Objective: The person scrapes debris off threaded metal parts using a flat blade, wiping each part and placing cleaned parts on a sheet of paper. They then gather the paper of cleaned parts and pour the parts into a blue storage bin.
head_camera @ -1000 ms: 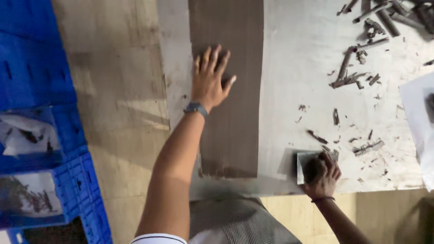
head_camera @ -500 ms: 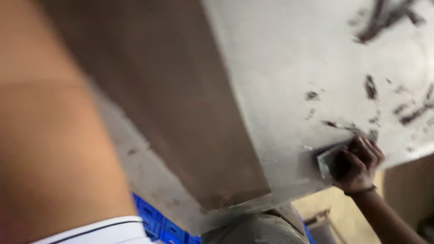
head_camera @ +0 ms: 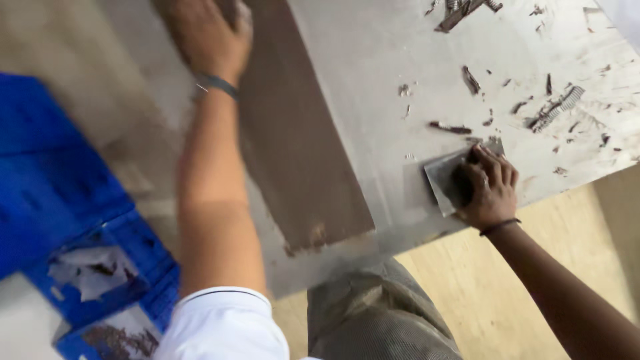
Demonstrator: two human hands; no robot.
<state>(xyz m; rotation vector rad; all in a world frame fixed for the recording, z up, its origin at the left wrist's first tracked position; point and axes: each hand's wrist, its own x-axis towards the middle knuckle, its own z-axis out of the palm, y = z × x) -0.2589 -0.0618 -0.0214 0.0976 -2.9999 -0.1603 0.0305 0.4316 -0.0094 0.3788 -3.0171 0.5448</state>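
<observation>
The left hand (head_camera: 208,35) lies flat, palm down, on the far end of the long brown strip (head_camera: 293,127), which runs lengthwise down the grey worktable (head_camera: 373,60); nothing is closed in that hand, it only presses, though motion blur hides just how the fingers are spread. A dark band sits on that wrist. Over at the near edge of the table the right hand (head_camera: 487,187) is closed over a small flat metal scraper (head_camera: 443,177), fingers curled across its top, its blade lying against the tabletop. Dark curled scrapings (head_camera: 553,110) and bits litter the surface beyond it, with a thicker heap (head_camera: 460,10) at the far edge. The strip's near end looks ragged and smeared just short of the table's edge. I'd judge this as the pinning-down step: the strip is steadied while the scraper rests well apart from it. The next move, as I read it, calls for firm downward pressure from the left palm so the strip doesn't skid, and a low blade angle from the right. A blue plastic crate (head_camera: 80,200) holding crumpled paper stands on the left.
</observation>
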